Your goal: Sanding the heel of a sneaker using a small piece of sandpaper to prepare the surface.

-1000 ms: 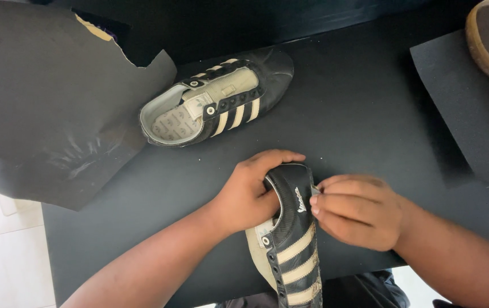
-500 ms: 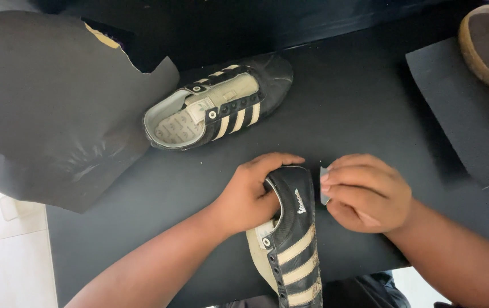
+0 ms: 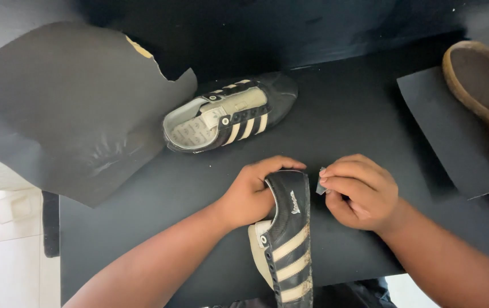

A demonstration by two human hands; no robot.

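While left hand grips shoe, right hand pinches small scrap beside toe; second shoe beyond, untouched.

Soft even daylight, sharp focus

**Count on the black table**

Two black sneakers with cream stripes: one lying on its side farther back, one at the near edge. One brown-soled shoe turned sole up at the right. Two dark sheets: a large torn one at left, a smaller one at right. Two hands: left hand, right hand. One small dark scrap.
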